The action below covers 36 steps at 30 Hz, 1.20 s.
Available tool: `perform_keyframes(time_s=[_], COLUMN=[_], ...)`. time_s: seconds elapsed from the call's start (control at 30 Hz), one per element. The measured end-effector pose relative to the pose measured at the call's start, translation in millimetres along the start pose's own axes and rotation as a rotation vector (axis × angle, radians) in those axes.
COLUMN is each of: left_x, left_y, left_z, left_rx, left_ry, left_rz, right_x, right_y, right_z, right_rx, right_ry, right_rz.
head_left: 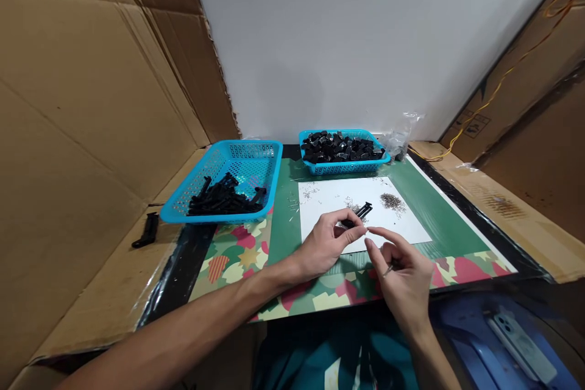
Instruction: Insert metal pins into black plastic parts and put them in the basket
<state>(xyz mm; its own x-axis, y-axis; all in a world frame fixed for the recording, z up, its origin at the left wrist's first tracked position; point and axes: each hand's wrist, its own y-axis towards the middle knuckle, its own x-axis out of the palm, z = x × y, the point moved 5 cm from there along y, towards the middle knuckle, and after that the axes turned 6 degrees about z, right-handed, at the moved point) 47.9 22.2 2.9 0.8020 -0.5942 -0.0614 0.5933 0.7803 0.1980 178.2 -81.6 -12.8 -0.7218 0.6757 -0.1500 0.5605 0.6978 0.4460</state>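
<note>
nearest, at lower right, i note a phone [521, 344] lying on a blue surface [473, 350]. dark teal clothing [338, 341] is at bottom centre.

the right hand [406, 274] is raised over the table's front edge, thumb and index finger stretched toward the left fingertips, the other fingers curled. a thin glint shows in the curl; i cannot tell whether anything is gripped. the left hand [324, 241] is closed around a black part [364, 210], pinched between thumb and fingers, two narrow prongs pointing away over the white sheet [320, 216]. i cannot tell whether the hands touch.

beneath is a green mat [286, 207] with a patterned front strip [347, 292]. on the sheet i record a dense heap of small pieces [392, 202] at right, and looser scatters at centre and far left.

at left, a loose black part [148, 230] lies on cardboard, just beside a blue basket [278, 170] holding black parts. beyond the sheet, a second basket [347, 168] is filled with black pieces, a clear bag [402, 137] next to it. a pale wall [320, 30] stands behind.
</note>
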Motion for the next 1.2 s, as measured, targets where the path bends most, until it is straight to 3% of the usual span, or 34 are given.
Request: perform_keyframes(time_s=[0.17, 0.43, 0.67, 0.83, 1.2], left_x=[-0.2, 2.1, 11.6, 17.4, 25.4], left_y=[-0.2, -2.7, -10.0, -12.8, -15.0], left_z=[1.7, 8.8, 9.6, 4.2, 1.0], left_rx=[0.006, 0.069, 0.070, 0.136, 0.188], left_ry=[0.106, 0.320, 0.448, 0.562, 0.558], left_rz=[-0.023, -0.081, -0.165, -0.275, -0.425], right_x=[-3.8, -9.7, -48.3, -50.7, -48.8], right_y=[6.9, 16.0, 36.0, 42.6, 49.5], right_z=[5.1, 7.4, 12.5, 26.4, 25.4], right_rx=[0.138, 0.193, 0.169, 0.232, 0.172], right_ry=[0.062, 0.062, -0.074, -0.133, -0.284], right_rz=[-0.060, -0.200, -0.061, -0.261, -0.445])
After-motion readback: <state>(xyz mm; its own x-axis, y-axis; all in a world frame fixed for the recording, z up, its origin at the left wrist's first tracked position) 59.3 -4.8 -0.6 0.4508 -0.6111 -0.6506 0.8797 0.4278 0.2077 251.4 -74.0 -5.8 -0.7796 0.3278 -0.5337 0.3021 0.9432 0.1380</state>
